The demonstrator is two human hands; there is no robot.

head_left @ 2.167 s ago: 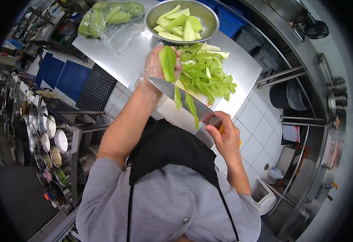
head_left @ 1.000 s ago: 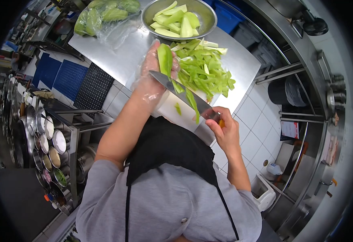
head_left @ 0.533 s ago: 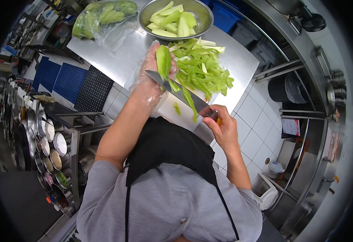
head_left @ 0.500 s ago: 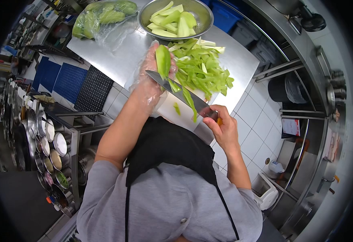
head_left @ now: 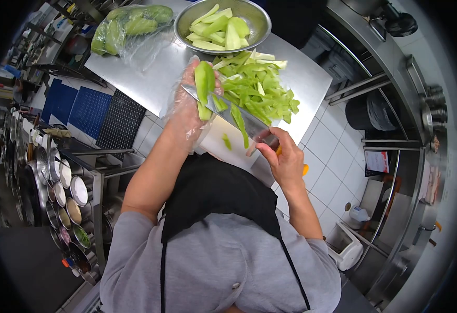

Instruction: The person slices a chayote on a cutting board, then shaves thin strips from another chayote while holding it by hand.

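My left hand [head_left: 185, 104], in a clear plastic glove, grips a light green gourd wedge [head_left: 204, 81] over the metal table. A large kitchen knife [head_left: 255, 119] lies slanted with its blade tip at the wedge, and thin green slices cling to the blade. My right hand [head_left: 286, 156] is closed round the knife at the handle end, where a bit of yellow handle shows. Below the blade is a white cutting board [head_left: 214, 140] with a green scrap on it. A heap of green peelings [head_left: 262, 86] spreads just beyond the knife.
A steel bowl [head_left: 180, 32] of pale peeled wedges stands at the table's far edge. Left of it lies a plastic bag [head_left: 129, 28] of whole green vegetables. A rack of small containers [head_left: 72, 206] is on the left; steel shelving [head_left: 395, 125] and a bin [head_left: 361, 115] stand right.
The blade has shifted slightly up and left and turned to show a brighter face. The wedge has tilted more upright, its lower end now showing below the blade.
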